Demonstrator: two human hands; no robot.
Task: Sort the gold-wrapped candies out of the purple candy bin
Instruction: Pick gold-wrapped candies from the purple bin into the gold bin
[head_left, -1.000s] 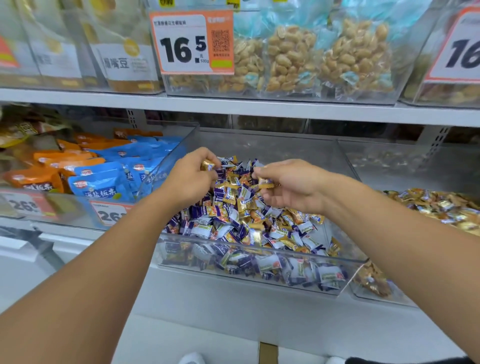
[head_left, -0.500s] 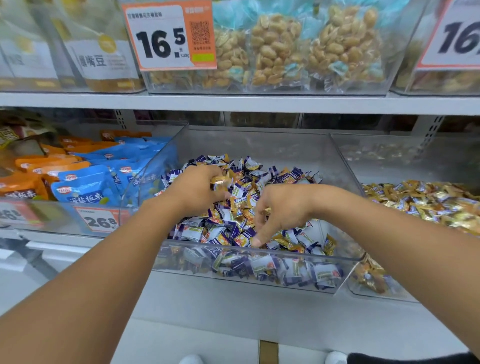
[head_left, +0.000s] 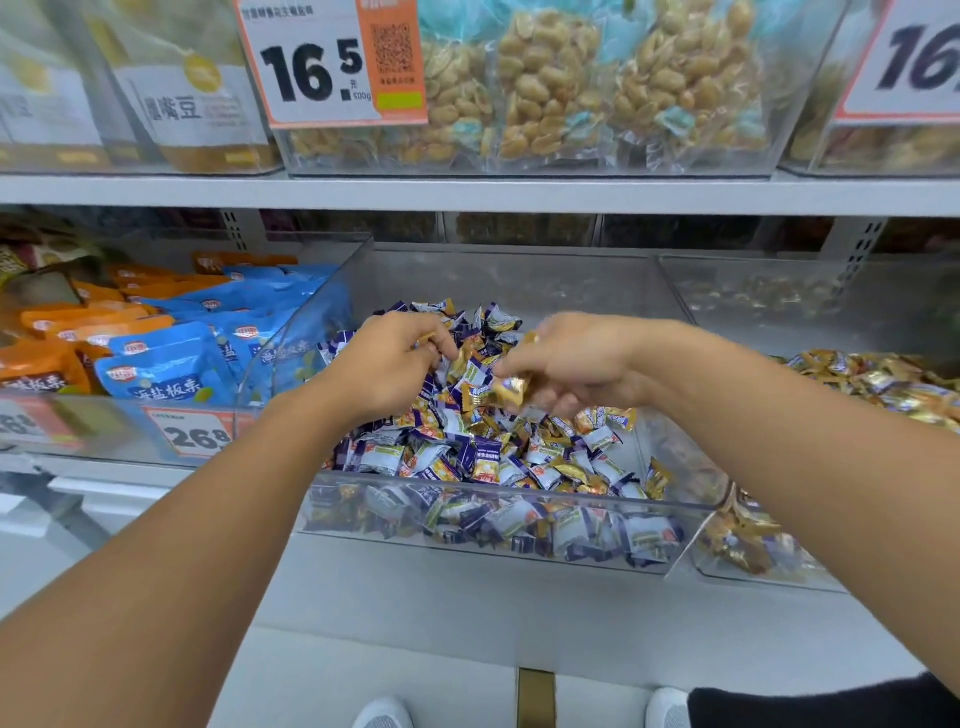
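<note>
Two bare forearms are reaching from the lower corners to the frame's centre, over a clear bin heaped with purple candies and scattered gold candies. The left hand is curling over the pile; a sliver of gold is showing at its fingertips, but its grip is hidden, so I cannot tell what it is holding. The right hand is pinching a blurred gold candy just above the heap. At the right edge, a gold bin is being cut off. Blue packets are lying at left.
</note>
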